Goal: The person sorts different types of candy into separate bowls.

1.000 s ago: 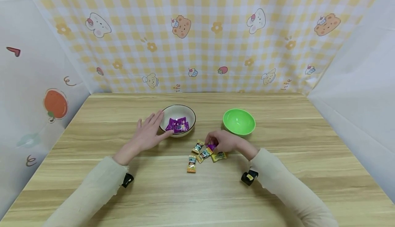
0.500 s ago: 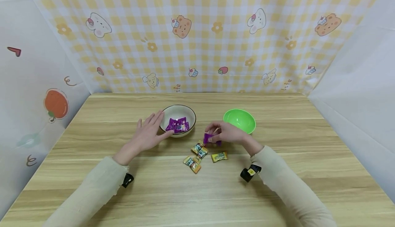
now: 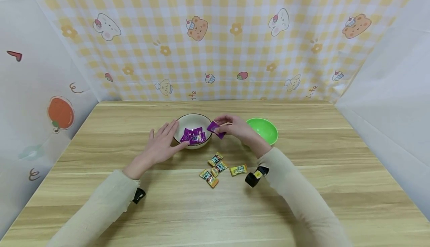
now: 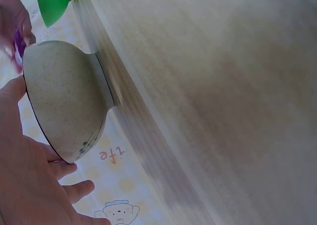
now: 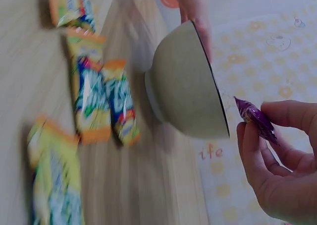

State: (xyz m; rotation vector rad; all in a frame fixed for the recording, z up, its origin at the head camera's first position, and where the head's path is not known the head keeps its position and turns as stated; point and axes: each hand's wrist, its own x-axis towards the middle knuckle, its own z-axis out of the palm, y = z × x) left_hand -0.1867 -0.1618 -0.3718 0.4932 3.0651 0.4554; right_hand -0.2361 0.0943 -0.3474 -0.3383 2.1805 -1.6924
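Between thumb and fingers, my right hand [image 3: 236,128] pinches a purple-wrapped candy [image 5: 255,120], held up at the right rim of the cream bowl [image 3: 193,120]. Several purple candies [image 3: 194,136] lie inside that bowl. My left hand [image 3: 161,146] rests against the bowl's left side with its fingers spread and straight; in the left wrist view the thumb and fingertips touch the dark rim of the bowl [image 4: 64,91]. Several yellow-wrapped candies [image 3: 219,168] lie on the table in front of the bowls.
A green bowl [image 3: 265,129] stands to the right, partly hidden by my right hand and forearm. The wooden table [image 3: 188,217] ends at a checked cloth backdrop [image 3: 218,60]. White cloth walls [image 3: 386,79] flank both sides.
My right hand has picked the purple candy out from among the yellow ones and carried it up and left to the cream bowl. Some yellow candies shifted. The left hand stays put.
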